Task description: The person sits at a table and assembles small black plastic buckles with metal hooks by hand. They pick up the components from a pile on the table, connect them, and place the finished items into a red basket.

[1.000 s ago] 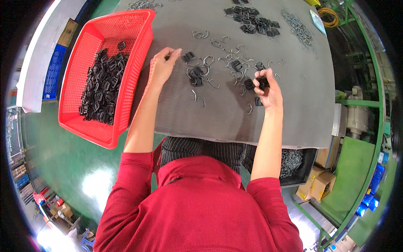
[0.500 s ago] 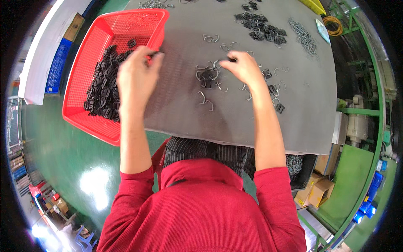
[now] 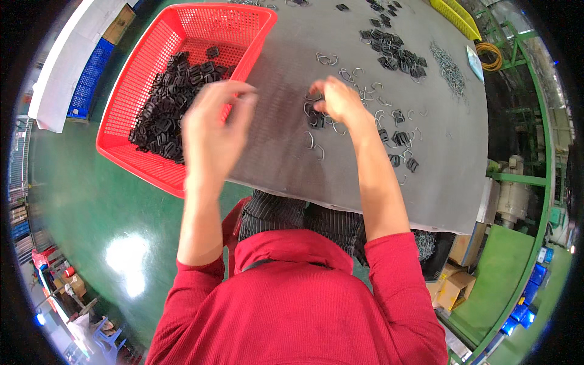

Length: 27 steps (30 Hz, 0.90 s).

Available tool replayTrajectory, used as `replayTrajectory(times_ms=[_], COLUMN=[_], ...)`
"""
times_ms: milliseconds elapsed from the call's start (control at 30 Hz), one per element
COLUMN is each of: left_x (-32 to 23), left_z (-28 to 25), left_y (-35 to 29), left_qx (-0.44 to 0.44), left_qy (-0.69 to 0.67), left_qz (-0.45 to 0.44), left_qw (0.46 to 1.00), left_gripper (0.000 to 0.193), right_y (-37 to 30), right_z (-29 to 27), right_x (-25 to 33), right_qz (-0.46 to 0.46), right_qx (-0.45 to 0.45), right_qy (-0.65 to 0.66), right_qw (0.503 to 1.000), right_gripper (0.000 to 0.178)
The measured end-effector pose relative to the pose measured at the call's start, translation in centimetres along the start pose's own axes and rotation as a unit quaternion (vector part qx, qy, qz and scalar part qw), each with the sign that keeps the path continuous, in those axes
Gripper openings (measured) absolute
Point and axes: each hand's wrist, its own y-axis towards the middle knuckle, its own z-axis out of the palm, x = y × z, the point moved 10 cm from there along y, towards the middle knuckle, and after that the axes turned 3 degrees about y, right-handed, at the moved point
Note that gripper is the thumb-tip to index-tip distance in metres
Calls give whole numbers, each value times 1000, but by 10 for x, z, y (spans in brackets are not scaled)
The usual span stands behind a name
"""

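Observation:
My left hand (image 3: 216, 125), a little smeared by motion, hovers at the basket's right rim with thumb and fingers apart and nothing visible between them. The red plastic basket (image 3: 141, 174) holds a heap of small black plastic buckles (image 3: 161, 115). Over the middle of the table, my right hand (image 3: 340, 102) reaches down with thumb and forefinger apart at a small cluster of black buckles (image 3: 317, 120) and bent metal wire pieces (image 3: 311, 96). Its fingertips are close to or touching the cluster; I cannot tell which.
On the grey table (image 3: 438, 182), more wire pieces (image 3: 326, 59) and loose buckles (image 3: 400, 139) lie around my right hand. Farther back are a buckle pile (image 3: 395, 53) and a heap of metal pieces (image 3: 448, 70). A yellow basket (image 3: 457, 19) stands at the far right edge.
The black buckle in my left hand is no longer seen there, and its fingers have spread. My right hand has lowered toward the cluster. The whole view has shifted slightly.

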Motion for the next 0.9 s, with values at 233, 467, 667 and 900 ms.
replayTrajectory(times_ms=[233, 467, 667, 900], left_x=[31, 10, -51, -105], left_z=[140, 188, 246, 314], left_y=[-42, -37, -35, -50], left_qx=[204, 219, 235, 281], left_qy=[-17, 26, -16, 28], left_qz=[-77, 2, 104, 155], left_qw=[976, 975, 966, 947], left_gripper=[18, 20, 18, 41], right_y=[-34, -111, -157, -185], right_z=[-11, -41, -48, -54], right_x=[-66, -171, -219, -247], right_qz=[47, 262, 282, 329], right_qx=[-41, -143, -218, -242], right_qy=[293, 308, 354, 514], right_qw=[954, 903, 865, 754], right_gripper=[21, 24, 18, 16])
